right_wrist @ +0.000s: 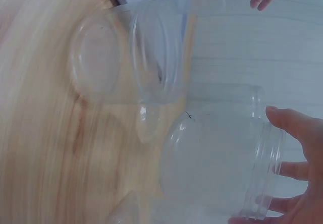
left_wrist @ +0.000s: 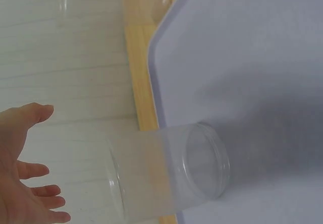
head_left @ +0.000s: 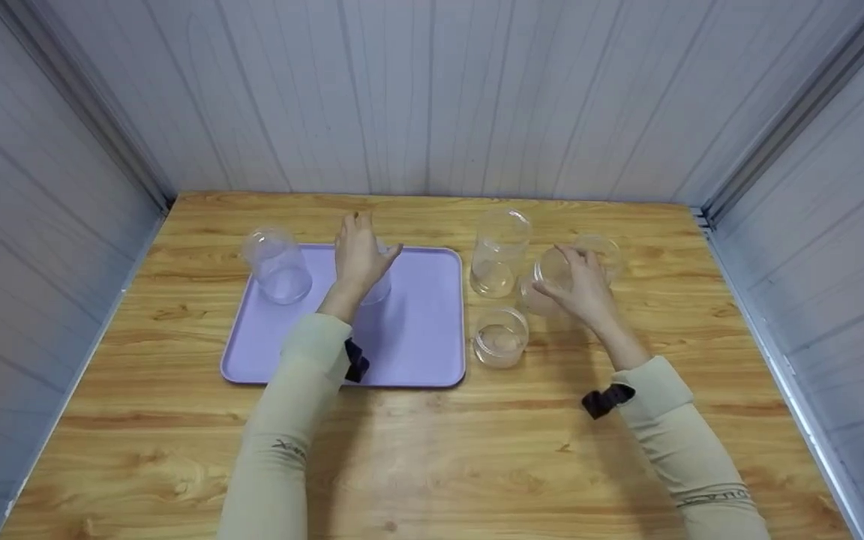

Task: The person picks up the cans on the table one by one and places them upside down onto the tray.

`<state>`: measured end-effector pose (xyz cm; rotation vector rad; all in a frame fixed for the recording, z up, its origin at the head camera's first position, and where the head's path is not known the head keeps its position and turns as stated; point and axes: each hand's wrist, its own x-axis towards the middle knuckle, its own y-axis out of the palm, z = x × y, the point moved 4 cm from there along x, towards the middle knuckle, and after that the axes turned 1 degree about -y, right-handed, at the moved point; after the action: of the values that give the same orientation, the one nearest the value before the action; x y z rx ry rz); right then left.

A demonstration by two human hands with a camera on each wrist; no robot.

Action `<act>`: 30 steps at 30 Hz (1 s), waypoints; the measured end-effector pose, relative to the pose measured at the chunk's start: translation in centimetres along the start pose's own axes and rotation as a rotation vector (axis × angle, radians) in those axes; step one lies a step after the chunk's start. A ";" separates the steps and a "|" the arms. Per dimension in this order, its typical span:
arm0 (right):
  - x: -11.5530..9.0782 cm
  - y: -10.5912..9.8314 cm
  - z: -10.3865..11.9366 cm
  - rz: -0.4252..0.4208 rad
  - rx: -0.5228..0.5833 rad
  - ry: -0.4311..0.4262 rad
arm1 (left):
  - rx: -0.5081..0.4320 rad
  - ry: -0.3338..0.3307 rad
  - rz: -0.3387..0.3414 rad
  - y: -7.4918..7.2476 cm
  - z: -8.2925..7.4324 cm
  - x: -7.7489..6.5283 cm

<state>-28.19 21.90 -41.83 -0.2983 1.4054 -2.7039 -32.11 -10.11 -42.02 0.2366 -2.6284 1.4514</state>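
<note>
A clear ridge-necked jar point(right_wrist: 217, 158), on the right of the bench point(head_left: 432, 465), is held at its rim by the right hand point(head_left: 586, 289), with thumb and fingers spread to opposite sides; the rim is probably favoured because the broad, smooth wall offers little to pinch. Whether the base is lifted cannot be told. The left hand point(head_left: 357, 259) is spread wide, nothing grasped, above an upright jar point(left_wrist: 151, 173) set on the far part of the lilac tray point(head_left: 424, 330); a gap is shown below the fingertips, and the spread seems suited to so wide a mouth. A tall jar point(head_left: 278, 274) is placed at the tray's far left corner. Just right of the tray, a slender jar point(head_left: 498, 259) is stood far and a short jar point(head_left: 501, 341) near, both apparently within easy reach.
</note>
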 end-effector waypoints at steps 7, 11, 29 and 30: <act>-0.4 -0.3 0.7 -0.050 0.060 0.037 | -0.071 0.026 -0.046 -0.4 -1.3 -1.1; -0.9 -0.4 1.1 -0.097 0.108 0.018 | -0.153 0.047 -0.080 -0.8 -1.9 -2.0; -2.9 -0.5 3.3 -0.185 0.449 -0.073 | -0.458 0.128 -0.130 -1.0 -4.3 -5.4; -3.0 -0.4 3.4 -0.186 0.476 -0.072 | -0.467 0.132 -0.133 -1.0 -4.4 -5.6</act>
<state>-24.56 19.92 -40.01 -0.4987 0.7088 -3.0267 -26.30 -6.46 -39.93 0.2462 -2.6860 0.7550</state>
